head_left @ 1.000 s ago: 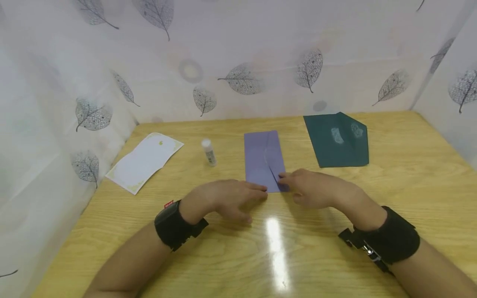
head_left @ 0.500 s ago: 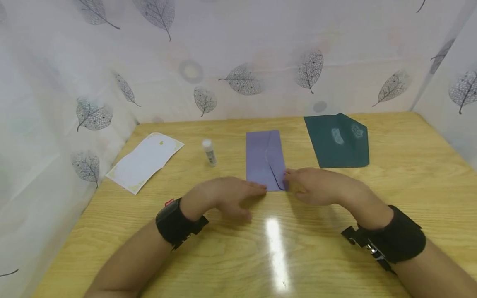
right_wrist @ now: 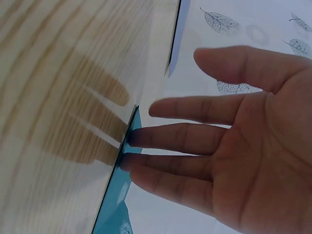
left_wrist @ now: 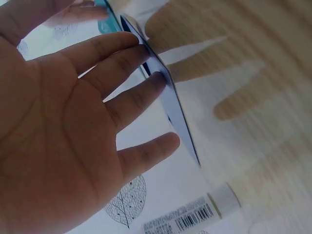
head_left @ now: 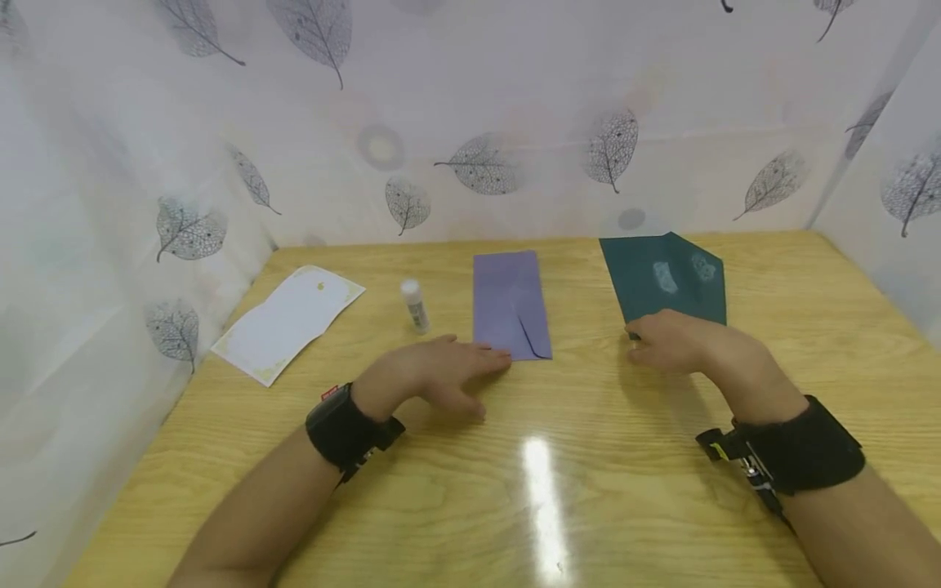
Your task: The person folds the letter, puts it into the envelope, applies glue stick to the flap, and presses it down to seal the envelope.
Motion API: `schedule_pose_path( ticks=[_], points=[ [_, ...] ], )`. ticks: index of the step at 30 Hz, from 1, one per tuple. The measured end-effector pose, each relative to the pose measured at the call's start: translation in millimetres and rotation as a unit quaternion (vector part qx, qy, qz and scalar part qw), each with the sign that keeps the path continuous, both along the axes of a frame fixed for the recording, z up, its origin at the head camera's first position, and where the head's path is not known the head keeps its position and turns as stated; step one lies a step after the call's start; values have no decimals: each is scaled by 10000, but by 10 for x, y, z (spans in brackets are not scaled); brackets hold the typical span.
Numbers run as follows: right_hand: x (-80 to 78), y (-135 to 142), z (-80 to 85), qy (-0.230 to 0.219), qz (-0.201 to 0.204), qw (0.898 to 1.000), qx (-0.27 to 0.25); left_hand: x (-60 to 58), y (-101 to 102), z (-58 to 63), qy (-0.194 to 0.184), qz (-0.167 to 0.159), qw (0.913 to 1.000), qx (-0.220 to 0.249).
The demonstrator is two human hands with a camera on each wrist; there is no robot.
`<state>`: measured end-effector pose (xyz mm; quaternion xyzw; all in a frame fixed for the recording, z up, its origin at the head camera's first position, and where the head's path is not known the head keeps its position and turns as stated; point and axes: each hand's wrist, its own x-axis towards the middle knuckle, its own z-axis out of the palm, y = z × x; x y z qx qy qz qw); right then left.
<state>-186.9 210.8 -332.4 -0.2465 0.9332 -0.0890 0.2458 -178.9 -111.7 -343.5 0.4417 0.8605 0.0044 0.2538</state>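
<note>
- Tabletop (head_left: 456,523): pale wood grain, a bright streak of glare on the part nearest us.
- Left hand (head_left: 444,371): we see fingers (left_wrist: 139,95) straight and wide, tips touching the near edge of the purple envelope (head_left: 492,306).
- Right hand (head_left: 672,341): fingers straight, thumb well apart; tips at the near edge of the dark green envelope (head_left: 639,278).
- White card (head_left: 294,318): askew at our left.
- Purple envelope: mid-tabletop, dark gap along its flap.
- White tube (head_left: 416,306): upright between card and purple envelope.
- Dark green envelope: at our right, whitish patches.
- Leaf-print curtain (head_left: 529,82): behind everything.
</note>
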Motion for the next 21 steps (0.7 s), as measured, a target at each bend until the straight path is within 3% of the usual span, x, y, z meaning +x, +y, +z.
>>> schedule_pose_path(
  ticks=[8, 21],
  points=[
    [91, -88, -2, 140, 293, 9995, -1, -86, -28, -30, 368, 389, 9980, -333],
    [525, -612, 53, -65, 868, 9958, -267, -112, -64, -79, 693, 751, 9939, -419]
  ],
)
